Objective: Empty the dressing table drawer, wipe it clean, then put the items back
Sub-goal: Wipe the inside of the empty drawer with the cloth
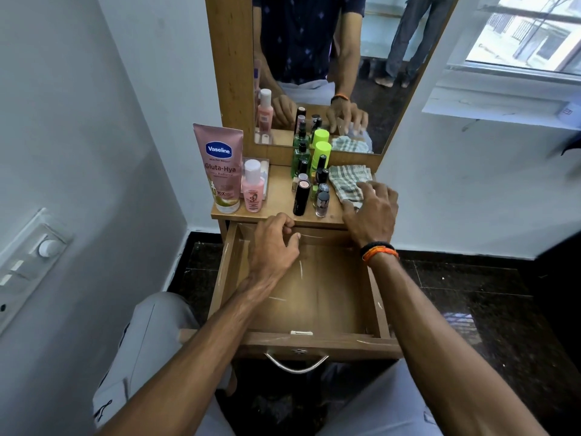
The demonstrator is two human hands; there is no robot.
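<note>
The wooden drawer (314,297) of the dressing table stands pulled out, with nothing inside it. My left hand (273,247) hovers over its back part with loosely curled fingers and holds nothing. On the tabletop (279,196), my right hand (371,212) rests with spread fingers on a green-and-white checked cloth (347,180). Also on the tabletop are a pink Vaseline tube (220,168), a small pink bottle (253,191), a green spray bottle (300,160), a lime-capped bottle (322,152), a black lipstick (301,198) and several nail polish bottles (322,202).
A mirror (314,67) rises behind the tabletop and reflects my hands and the bottles. A white wall with a switch panel (28,265) is on the left. A window (518,36) is at the upper right. My knees flank the drawer's metal handle (297,363) over a dark floor.
</note>
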